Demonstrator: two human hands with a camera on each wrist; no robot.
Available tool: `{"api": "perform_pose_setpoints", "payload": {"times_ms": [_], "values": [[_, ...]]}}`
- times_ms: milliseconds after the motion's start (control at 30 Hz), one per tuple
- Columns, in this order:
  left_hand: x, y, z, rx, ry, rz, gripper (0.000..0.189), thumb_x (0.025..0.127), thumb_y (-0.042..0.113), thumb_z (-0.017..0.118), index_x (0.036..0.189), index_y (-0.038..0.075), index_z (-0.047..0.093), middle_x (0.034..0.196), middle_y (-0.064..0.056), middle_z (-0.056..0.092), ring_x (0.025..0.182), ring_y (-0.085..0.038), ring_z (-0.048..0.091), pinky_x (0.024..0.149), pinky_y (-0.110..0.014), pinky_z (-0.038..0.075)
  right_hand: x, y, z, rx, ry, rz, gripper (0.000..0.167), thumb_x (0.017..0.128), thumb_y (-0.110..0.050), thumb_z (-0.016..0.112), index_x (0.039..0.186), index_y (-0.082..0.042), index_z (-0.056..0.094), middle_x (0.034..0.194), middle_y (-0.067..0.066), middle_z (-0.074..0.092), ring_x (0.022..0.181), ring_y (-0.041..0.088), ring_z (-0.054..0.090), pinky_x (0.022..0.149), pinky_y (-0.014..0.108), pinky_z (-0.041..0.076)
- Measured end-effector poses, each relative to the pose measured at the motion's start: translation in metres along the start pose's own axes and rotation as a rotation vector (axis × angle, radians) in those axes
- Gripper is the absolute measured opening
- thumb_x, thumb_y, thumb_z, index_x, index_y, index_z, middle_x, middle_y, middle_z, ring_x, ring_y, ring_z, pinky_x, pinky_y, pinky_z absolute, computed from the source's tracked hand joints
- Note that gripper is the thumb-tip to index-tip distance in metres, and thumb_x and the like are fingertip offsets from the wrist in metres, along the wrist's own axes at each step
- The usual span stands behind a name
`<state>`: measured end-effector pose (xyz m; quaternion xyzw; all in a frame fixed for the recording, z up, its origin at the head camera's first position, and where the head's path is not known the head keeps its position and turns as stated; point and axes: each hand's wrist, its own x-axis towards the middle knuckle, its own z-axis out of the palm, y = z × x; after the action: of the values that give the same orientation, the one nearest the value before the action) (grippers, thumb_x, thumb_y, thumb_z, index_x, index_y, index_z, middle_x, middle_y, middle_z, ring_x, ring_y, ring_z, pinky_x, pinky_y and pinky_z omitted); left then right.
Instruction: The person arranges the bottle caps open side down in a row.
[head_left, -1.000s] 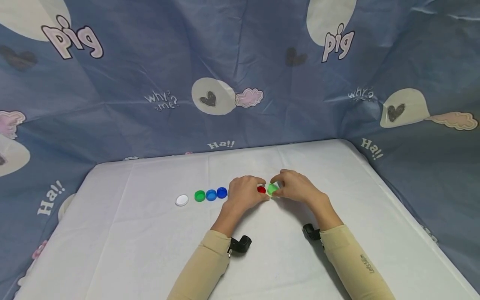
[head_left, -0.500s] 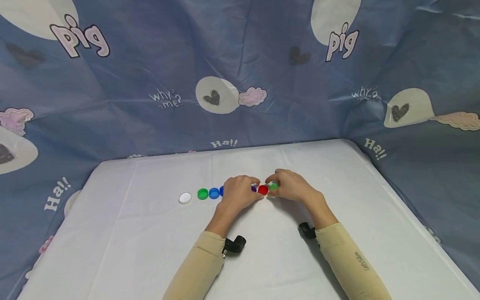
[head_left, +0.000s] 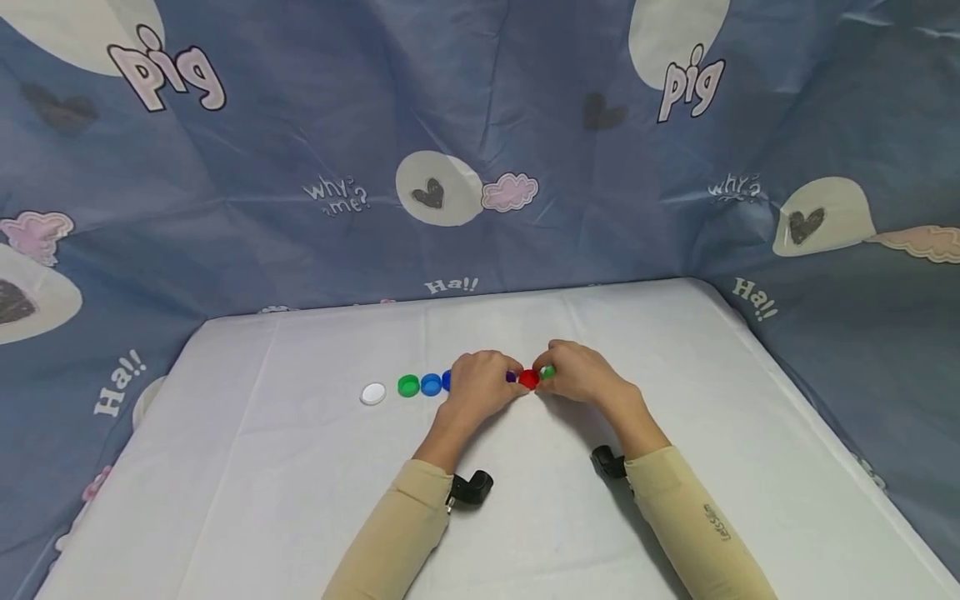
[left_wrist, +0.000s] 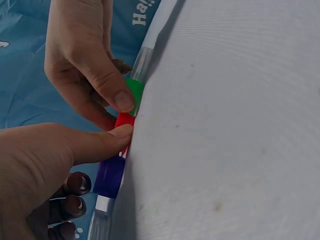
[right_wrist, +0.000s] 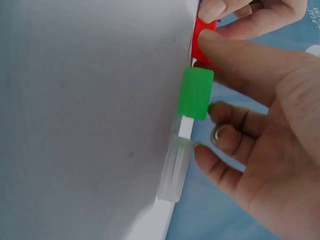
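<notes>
A red bottle cap lies in a row of caps, between the fingertips of both hands. My left hand pinches it from the left side, its thumb pressed on the red wall in the left wrist view. From the right, my right hand pinches the same cap with thumb and index finger. A purple cap sits beside it under the left fingers. On its other side a green cap stands under the curve of the right hand, followed by a clear ribbed cap, hidden from the head view.
Leftward along the row are a dark blue cap partly behind the left hand, a lighter blue cap, another green cap and a white cap. All rest on a white-covered table with a printed blue curtain behind.
My right hand has shifted left from the light green cap to the red one, which both hands now pinch. The left hand stays near the same spot. The head view has shifted slightly.
</notes>
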<state>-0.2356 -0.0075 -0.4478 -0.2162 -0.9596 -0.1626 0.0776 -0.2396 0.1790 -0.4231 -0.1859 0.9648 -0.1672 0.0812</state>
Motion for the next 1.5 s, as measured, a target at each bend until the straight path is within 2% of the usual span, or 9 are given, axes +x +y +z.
{"api": "perform_pose_setpoints", "payload": {"times_ms": [100,200,367,600,833,1033,1133,1267,1500], "values": [[0.0,0.001,0.002,-0.016,0.0,0.013,0.022,0.08,0.042,0.081,0.098,0.029,0.081,0.091,0.01,0.077,0.076,-0.011,0.066,0.061,-0.028,0.043,-0.001,-0.001,0.002,-0.008,0.004,0.016,0.024,0.082,-0.023,0.081,0.105,-0.019,0.078,0.101,0.001,0.063,0.085,0.017,0.056,0.074,0.034,0.047],[-0.001,0.001,0.004,-0.014,-0.003,0.021,0.021,0.081,0.041,0.081,0.098,0.028,0.081,0.091,0.01,0.077,0.074,-0.01,0.064,0.061,-0.027,0.042,-0.002,-0.001,0.003,-0.006,0.009,0.015,0.024,0.081,-0.022,0.081,0.105,-0.018,0.078,0.098,0.001,0.062,0.081,0.017,0.054,0.071,0.032,0.045],[0.0,-0.001,0.002,0.002,0.012,0.028,0.023,0.08,0.042,0.081,0.1,0.03,0.08,0.094,0.009,0.077,0.075,-0.012,0.064,0.064,-0.029,0.043,-0.002,0.0,0.003,0.012,0.049,-0.03,0.024,0.081,-0.023,0.081,0.104,-0.018,0.078,0.089,0.001,0.056,0.072,0.015,0.047,0.064,0.028,0.039],[0.003,-0.003,-0.006,0.053,0.049,0.051,0.028,0.081,0.047,0.079,0.105,0.032,0.079,0.103,0.008,0.077,0.083,-0.014,0.07,0.065,-0.032,0.048,-0.003,0.005,-0.001,0.099,0.11,-0.085,0.027,0.081,-0.025,0.082,0.107,-0.018,0.078,0.086,0.001,0.057,0.071,0.014,0.047,0.061,0.028,0.038],[0.005,-0.005,-0.014,0.056,0.072,0.097,0.031,0.081,0.051,0.077,0.106,0.033,0.078,0.081,0.009,0.072,0.063,-0.007,0.053,0.055,-0.025,0.038,-0.005,0.006,-0.003,0.18,0.143,-0.095,0.03,0.083,-0.025,0.081,0.112,-0.02,0.076,0.09,0.005,0.059,0.075,0.015,0.05,0.063,0.029,0.04],[0.006,-0.004,-0.016,0.067,0.081,0.127,0.029,0.082,0.049,0.077,0.107,0.035,0.078,0.071,0.012,0.064,0.06,-0.006,0.05,0.055,-0.024,0.037,-0.005,0.01,-0.004,0.246,0.19,-0.119,0.023,0.083,-0.022,0.079,0.105,-0.018,0.076,0.087,0.007,0.06,0.076,0.016,0.049,0.065,0.03,0.04],[0.006,-0.002,-0.016,0.087,0.099,0.135,0.028,0.083,0.046,0.077,0.108,0.035,0.077,0.074,0.01,0.068,0.064,-0.008,0.054,0.06,-0.028,0.043,-0.005,0.012,-0.005,0.308,0.183,-0.087,0.021,0.082,-0.022,0.078,0.103,-0.017,0.076,0.085,0.005,0.058,0.075,0.017,0.049,0.064,0.03,0.041],[0.005,-0.001,-0.016,0.12,0.158,0.142,0.026,0.083,0.045,0.078,0.107,0.034,0.077,0.085,0.008,0.074,0.074,-0.011,0.062,0.07,-0.032,0.049,-0.004,0.013,-0.007,0.388,0.156,-0.048,0.017,0.083,-0.023,0.074,0.099,-0.017,0.076,0.084,0.001,0.059,0.076,0.02,0.052,0.065,0.032,0.044],[0.004,-0.003,-0.015,0.209,0.25,0.201,0.023,0.083,0.046,0.077,0.102,0.033,0.078,0.086,0.011,0.073,0.08,-0.012,0.066,0.074,-0.032,0.048,-0.002,0.014,-0.01,0.475,0.088,-0.018,0.019,0.086,-0.03,0.071,0.1,-0.018,0.077,0.092,0.0,0.067,0.086,0.019,0.058,0.076,0.033,0.046]]}}
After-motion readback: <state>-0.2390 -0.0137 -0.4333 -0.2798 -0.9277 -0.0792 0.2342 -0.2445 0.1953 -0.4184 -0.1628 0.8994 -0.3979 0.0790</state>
